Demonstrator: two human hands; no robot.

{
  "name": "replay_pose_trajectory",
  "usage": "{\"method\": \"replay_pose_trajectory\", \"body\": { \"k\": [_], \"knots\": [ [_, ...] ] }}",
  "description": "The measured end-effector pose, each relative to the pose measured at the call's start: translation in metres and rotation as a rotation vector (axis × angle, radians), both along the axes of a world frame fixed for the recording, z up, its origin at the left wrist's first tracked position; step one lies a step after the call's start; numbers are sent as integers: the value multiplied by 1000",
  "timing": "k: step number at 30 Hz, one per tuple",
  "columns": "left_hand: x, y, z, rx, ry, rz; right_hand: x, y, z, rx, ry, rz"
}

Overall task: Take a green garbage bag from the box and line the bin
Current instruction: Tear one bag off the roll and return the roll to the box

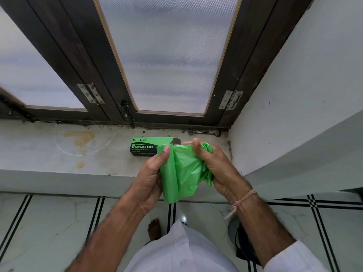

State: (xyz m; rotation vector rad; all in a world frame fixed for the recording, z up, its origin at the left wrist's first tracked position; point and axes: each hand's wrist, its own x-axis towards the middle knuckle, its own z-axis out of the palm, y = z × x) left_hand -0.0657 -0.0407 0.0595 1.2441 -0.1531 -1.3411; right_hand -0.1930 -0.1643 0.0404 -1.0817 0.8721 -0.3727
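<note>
A green garbage bag (182,173), partly rolled and partly crumpled, is held between both hands just in front of the window sill. My left hand (151,177) grips the rolled left side with the thumb on top. My right hand (214,165) clutches the bunched right side. Behind them the green and black garbage bag box (146,146) lies on the sill, its right end open. A dark round bin (241,242) shows on the floor under my right forearm, mostly hidden.
The stained white sill (59,150) runs along a dark wooden window frame (121,107) with frosted glass. A white wall (294,118) closes the right side. Below lies a tiled floor (49,232) with black lines, and a bare foot (154,228).
</note>
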Motion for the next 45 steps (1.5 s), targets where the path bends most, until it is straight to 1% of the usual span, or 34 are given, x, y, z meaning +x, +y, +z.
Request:
{"method": "replay_pose_trajectory", "body": {
  "k": [3, 8, 15, 19, 24, 32, 38, 42, 45],
  "knots": [
    [-2, 1, 0, 16, -5, 5, -1, 2, -1, 4, -3, 26],
    [-4, 0, 1, 25, -10, 16, 0, 1, -1, -7, 18, -46],
    [-5, -1, 5, 21, 45, 41, -4, 0, 1, 61, -19, -86],
    [-5, 0, 4, 30, 40, 41, -7, -1, -1, 44, 8, -110],
    [-4, 1, 0, 51, 45, 60, -11, -5, -5, 38, -2, -133],
    [-7, -2, 1, 37, 1, 19, -10, -6, -7, -100, -4, -24],
    [-10, -4, 0, 18, -31, -21, -1, 5, 0, -39, 0, 79],
    [-9, -3, 0, 28, 3, -10, -3, 2, 2, -105, 16, 27],
    [-8, -3, -3, 39, -15, -13, -5, -3, 3, -65, 5, -10]
  ]
}}
